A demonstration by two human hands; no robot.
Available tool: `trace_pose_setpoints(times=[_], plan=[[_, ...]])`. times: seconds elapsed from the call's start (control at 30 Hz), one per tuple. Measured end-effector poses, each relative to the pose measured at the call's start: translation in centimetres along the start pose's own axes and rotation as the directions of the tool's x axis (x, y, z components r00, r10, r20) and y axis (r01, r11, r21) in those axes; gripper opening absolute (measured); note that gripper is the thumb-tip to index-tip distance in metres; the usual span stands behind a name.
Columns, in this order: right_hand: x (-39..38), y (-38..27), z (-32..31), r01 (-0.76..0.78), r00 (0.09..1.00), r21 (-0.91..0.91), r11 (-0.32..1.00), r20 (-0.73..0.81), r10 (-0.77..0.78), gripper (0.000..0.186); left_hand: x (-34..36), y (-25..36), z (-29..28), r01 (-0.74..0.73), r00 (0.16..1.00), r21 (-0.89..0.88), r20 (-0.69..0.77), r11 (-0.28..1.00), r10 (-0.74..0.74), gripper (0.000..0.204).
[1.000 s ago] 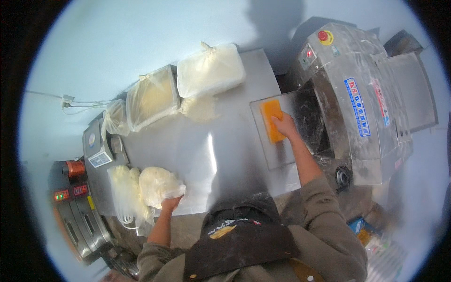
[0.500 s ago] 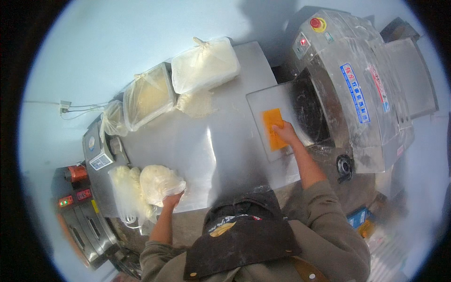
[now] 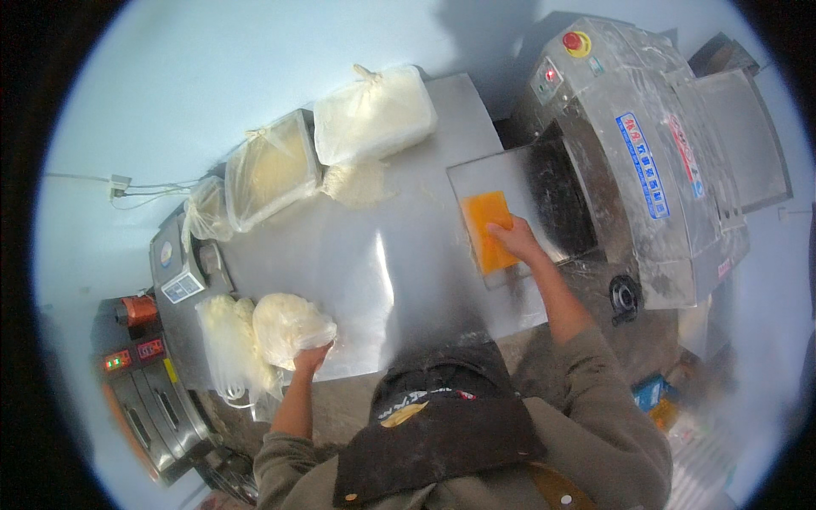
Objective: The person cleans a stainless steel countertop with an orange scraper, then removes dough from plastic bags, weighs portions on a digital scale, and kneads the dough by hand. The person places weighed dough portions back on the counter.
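Note:
At the table's near left, a clear plastic bag of pale dough [image 3: 287, 327] is gripped at its near right side by my left hand [image 3: 313, 357]. My fingertips there are partly hidden by the bag. Beside it on the left lies another clear bag with pale lumps [image 3: 223, 327]. Out to the right, my right hand [image 3: 515, 240] pinches a flat orange scraper [image 3: 484, 223] by its right edge. The scraper is over the metal tray [image 3: 535, 183] of the big machine; whether it touches the tray I cannot tell.
Plastic-wrapped tubs, one white [image 3: 374, 119] and one yellowish [image 3: 270, 174], line the back of the metal table [image 3: 340, 246]. Pale powder [image 3: 353, 183] lies before them. A scale [image 3: 181, 276] sits at the left end. The steel machine [image 3: 629, 170] with a red button [image 3: 575, 42] fills the right.
My right hand has shifted slightly left, and the orange scraper shows more of its broad face. My left hand stays on the dough bag.

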State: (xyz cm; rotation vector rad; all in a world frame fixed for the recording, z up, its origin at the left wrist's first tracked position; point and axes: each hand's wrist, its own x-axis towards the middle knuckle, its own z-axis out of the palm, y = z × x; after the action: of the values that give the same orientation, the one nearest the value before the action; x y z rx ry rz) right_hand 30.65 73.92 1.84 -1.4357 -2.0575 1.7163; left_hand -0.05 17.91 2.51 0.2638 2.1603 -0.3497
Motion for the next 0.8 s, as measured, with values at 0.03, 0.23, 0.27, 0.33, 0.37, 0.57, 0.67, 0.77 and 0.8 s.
trace_pose_setpoints(times=[0.03, 0.23, 0.27, 0.33, 0.37, 0.57, 0.67, 0.77, 0.8], plan=[[-0.4, 0.2, -0.6, 0.068, 0.998, -0.013, 0.998, -0.016, -0.068, 0.035, 0.0, 0.0, -0.1, 0.026, 0.999, 0.023, 0.031, 0.999, -0.026, 0.095], [-0.5, 4.5, -7.5, -0.085, 0.973, -0.043, 0.995, -0.217, 0.074, 0.038, -1.2, 0.5, -0.6, 0.045, 0.999, -0.039, -0.01, 0.998, -0.045, 0.098], [-0.4, 5.5, -8.3, -0.015, 0.98, -0.05, 0.999, -0.201, 0.005, 0.037, -1.3, 0.5, -0.6, 0.019, 1.0, -0.042, -0.012, 0.999, -0.019, 0.098], [0.1, 7.1, -9.5, 0.015, 0.979, -0.087, 0.996, -0.201, -0.033, 0.037, -1.2, 0.5, -0.7, -0.05, 0.998, -0.042, -0.038, 0.998, 0.049, 0.099], [0.4, 7.8, -9.7, 0.058, 0.978, -0.066, 0.996, -0.198, -0.07, 0.036, -1.1, 0.5, -0.7, -0.035, 0.999, -0.041, -0.028, 0.999, 0.034, 0.102], [0.5, 8.9, -7.3, -0.041, 0.995, 0.151, 0.988, -0.086, 0.055, 0.033, -0.4, 0.2, -0.4, 0.016, 0.999, 0.0, -0.028, 1.0, -0.016, 0.111], [-0.1, 8.3, -5.1, -0.081, 0.994, 0.055, 0.995, -0.069, 0.085, 0.032, -0.3, 0.1, -0.3, 0.004, 1.0, 0.004, -0.011, 1.0, -0.004, 0.111], [-0.4, 7.4, -2.7, -0.104, 0.994, 0.046, 0.994, -0.015, 0.104, 0.031, -0.2, -0.1, 0.0, -0.056, 0.997, -0.019, -0.051, 0.998, 0.055, 0.109], [-0.6, 7.2, -1.7, -0.082, 0.997, 0.081, 0.993, 0.003, 0.082, 0.031, -0.2, -0.3, 0.1, -0.062, 0.995, -0.017, -0.077, 0.998, 0.06, 0.108]])
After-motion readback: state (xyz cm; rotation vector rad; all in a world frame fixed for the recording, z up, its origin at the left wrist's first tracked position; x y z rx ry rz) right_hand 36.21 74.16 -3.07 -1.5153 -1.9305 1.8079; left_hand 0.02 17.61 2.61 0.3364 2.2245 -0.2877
